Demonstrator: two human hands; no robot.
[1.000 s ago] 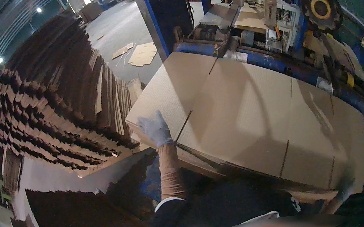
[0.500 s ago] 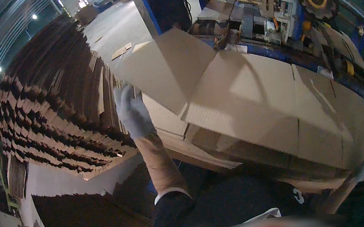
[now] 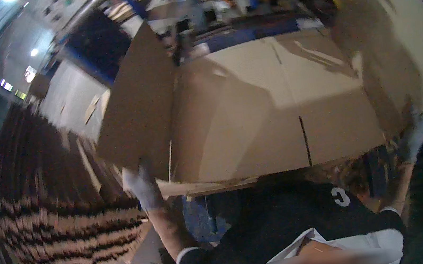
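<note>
A wide brown cardboard blank (image 3: 243, 128) spans the space in front of me, creased and slotted, with its left panel (image 3: 138, 104) and right panel (image 3: 391, 33) bent upward. At its near left corner, my left hand (image 3: 143, 188), in a pale glove, is closed on the edge. My right hand (image 3: 418, 135), also gloved, grips the near right end; some of its fingers are hidden or blurred. Under the near edge, layered cardboard shows beside the left hand.
Just beyond the blank stands a blue machine (image 3: 241, 34) with blurred metal parts. A blue upright cabinet (image 3: 98, 45) is at far left. Tall stacks of flat cardboard (image 3: 69, 225) rise on my left, and cardboard scraps (image 3: 92, 109) lie on the grey floor.
My view has swung right. The blank's side panels now stand up, where it lay flatter before. My left hand has moved from the far left panel to the near left corner.
</note>
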